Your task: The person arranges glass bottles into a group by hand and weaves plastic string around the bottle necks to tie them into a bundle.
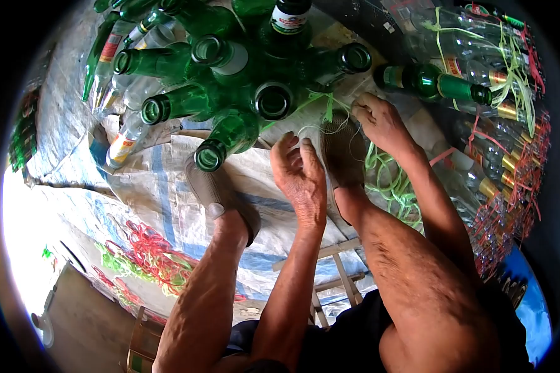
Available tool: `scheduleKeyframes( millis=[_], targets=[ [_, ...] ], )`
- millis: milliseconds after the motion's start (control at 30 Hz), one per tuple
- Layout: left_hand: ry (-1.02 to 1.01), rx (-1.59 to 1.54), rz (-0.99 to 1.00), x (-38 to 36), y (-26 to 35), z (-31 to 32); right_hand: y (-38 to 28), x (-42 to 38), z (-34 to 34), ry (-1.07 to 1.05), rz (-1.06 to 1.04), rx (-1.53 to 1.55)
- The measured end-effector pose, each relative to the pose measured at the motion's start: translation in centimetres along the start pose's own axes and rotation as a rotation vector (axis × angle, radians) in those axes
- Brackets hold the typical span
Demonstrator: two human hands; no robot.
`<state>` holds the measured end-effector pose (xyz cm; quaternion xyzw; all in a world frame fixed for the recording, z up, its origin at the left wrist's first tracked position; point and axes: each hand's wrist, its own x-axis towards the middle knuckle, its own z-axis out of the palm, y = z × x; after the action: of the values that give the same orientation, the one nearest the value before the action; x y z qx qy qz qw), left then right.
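Note:
Several green glass bottles stand close together in front of me, their open necks pointing up and outward. Green string runs round the right side of the group. My left hand is just below the bottles, its fingers curled and a thin pale strand near the fingertips. My right hand is to the right, above my foot, with thumb and fingers pinched together; what they hold is too small to make out. The pale strand loops between the two hands.
A green bottle lies at the right. Tied clear bottles are stacked beyond it. Green string lies beside my right foot. Red and green string lies on the sheeting at lower left. My left foot is below the bottles.

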<state>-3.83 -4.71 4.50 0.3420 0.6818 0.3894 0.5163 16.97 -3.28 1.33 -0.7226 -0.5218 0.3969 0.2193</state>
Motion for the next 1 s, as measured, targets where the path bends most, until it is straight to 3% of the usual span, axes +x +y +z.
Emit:
scheduleKeyframes(
  millis=[167, 267, 333, 433, 533, 833, 1000],
  targets=[
    [0.097, 0.121, 0.159, 0.4, 1.7, -0.8, -0.4, -1.9, -0.8, 0.111, -0.073, -0.260],
    [0.071, 0.091, 0.163, 0.6, 1.6, -0.4, -6.5, -3.4, -3.2, 0.163, -0.120, -0.372],
    [0.077, 0.023, 0.133, 0.6, 1.1, 0.0, -11.5, -4.1, -5.5, -0.025, -0.071, -0.166],
    [0.063, 0.004, 0.055, 0.4, 0.4, 0.0, -16.4, -4.3, -6.2, 0.053, -0.362, 0.002],
    [0.064, 0.021, 0.049, 0.6, 0.5, -0.1, -20.1, -3.3, -4.9, 0.118, -0.387, 0.102],
    [0.044, -0.077, 0.117, 0.5, 0.3, 0.4, -20.8, 0.7, -2.8, 0.067, -0.487, -0.126],
    [0.074, -0.109, 0.147, 0.5, -0.4, 0.8, -20.1, 1.7, -1.6, 0.130, -0.565, -0.096]
  ],
)
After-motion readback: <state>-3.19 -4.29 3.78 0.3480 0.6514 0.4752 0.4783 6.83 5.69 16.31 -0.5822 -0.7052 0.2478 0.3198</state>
